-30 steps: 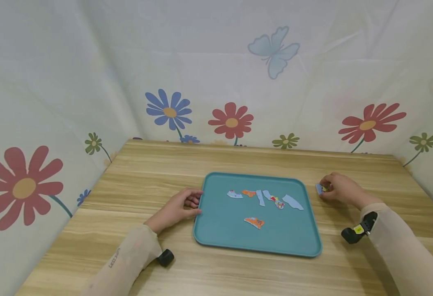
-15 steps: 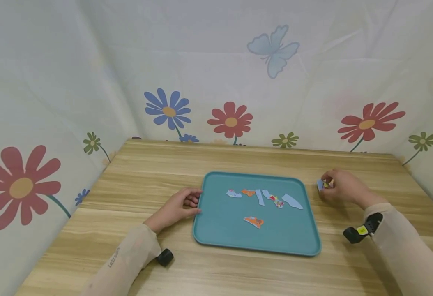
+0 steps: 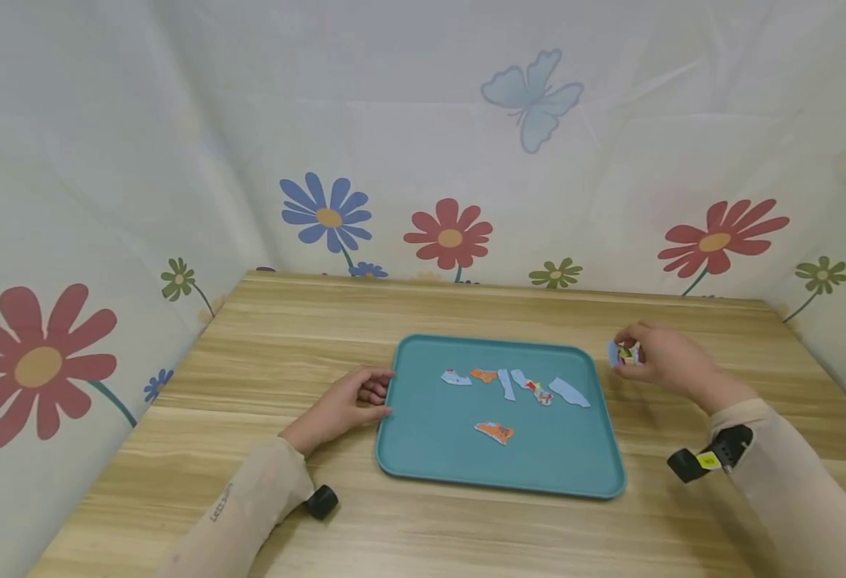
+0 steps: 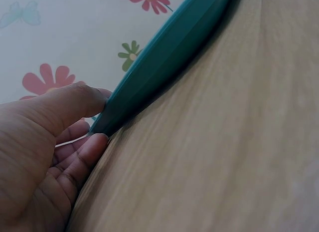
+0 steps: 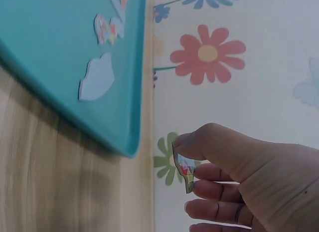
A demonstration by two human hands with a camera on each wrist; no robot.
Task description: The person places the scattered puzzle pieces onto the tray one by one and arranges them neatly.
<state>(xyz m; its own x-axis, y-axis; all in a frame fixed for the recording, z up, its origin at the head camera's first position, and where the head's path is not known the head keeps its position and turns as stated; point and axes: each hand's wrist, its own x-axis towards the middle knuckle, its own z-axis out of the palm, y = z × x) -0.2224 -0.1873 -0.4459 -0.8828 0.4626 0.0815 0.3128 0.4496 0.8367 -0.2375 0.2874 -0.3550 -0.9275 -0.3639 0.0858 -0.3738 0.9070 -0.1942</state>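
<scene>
A small colorful puzzle piece (image 3: pixel 623 354), light blue with red and yellow print, is pinched between the thumb and fingers of my right hand (image 3: pixel 672 365). That hand holds it raised above the table, just right of the tray's far right corner; the right wrist view shows the piece (image 5: pixel 185 168) edge-tilted. My left hand (image 3: pixel 343 408) grips the left rim of the teal tray (image 3: pixel 430 474), thumb and fingertips at its edge in the left wrist view. On the tray lie several flat puzzle pieces: an orange one (image 3: pixel 494 433) nearer the front, a pale blue one (image 3: pixel 570 392) at the right.
The tray rests on a wood-grain table (image 3: pixel 307 321). A white cloth backdrop (image 3: pixel 394 120) printed with flowers and a butterfly stands behind and beside it. Each wrist carries a black strapped device, such as the right one (image 3: pixel 708 457).
My right hand has lifted the puzzle piece off the table and brought it slightly left, toward the tray. My left hand has stayed at the tray's rim.
</scene>
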